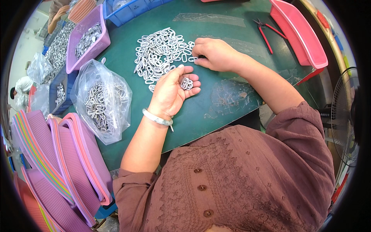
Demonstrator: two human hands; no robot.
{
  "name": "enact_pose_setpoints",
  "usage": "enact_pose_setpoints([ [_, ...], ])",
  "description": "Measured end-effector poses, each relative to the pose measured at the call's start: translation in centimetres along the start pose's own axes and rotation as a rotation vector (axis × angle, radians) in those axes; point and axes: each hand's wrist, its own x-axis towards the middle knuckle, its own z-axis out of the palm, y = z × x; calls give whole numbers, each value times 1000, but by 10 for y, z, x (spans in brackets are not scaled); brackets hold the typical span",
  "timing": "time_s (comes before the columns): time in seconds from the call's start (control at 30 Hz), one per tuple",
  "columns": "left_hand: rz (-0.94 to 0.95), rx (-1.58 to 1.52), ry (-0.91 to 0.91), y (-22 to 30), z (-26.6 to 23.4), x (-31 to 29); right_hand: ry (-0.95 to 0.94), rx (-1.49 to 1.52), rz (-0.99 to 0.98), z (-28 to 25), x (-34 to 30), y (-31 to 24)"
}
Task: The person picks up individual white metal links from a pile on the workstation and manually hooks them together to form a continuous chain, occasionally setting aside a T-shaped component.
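A loose heap of silver oval metal links lies on the green table. My left hand is turned palm up at the heap's near edge, its fingers slightly curled. It cradles a small cluster of the same links. At the right side of the heap, my right hand points left with thumb and fingers drawn together at a single link. The fingertips partly hide how that link is gripped.
A clear plastic bag of links stands left of my left forearm. Purple baskets are stacked near left; a purple basket holds metal pieces. Red-handled pliers lie by a pink basket. A fan stands right.
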Motion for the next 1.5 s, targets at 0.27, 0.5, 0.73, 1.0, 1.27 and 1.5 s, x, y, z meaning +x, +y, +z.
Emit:
enact_pose_setpoints([
  [0.27,7,-131,-30,-2,1,1,-79,403,-21,-17,4,-13],
  [0.5,180,-198,-163,27,-16,-14,7,93,73,-6,4,12],
  [0.73,852,332,519,89,-85,-71,-104,32,114,-7,-2,1],
  [1.0,1074,1325,958,75,-80,-71,-100,-56,74,-1,2,0],
  [1.27,512,538,255,35,-18,-33,-24,115,52,-1,3,-2],
  [1.5,97,-249,-107,16,-8,-3,69,345,-188,-8,13,-18],
])
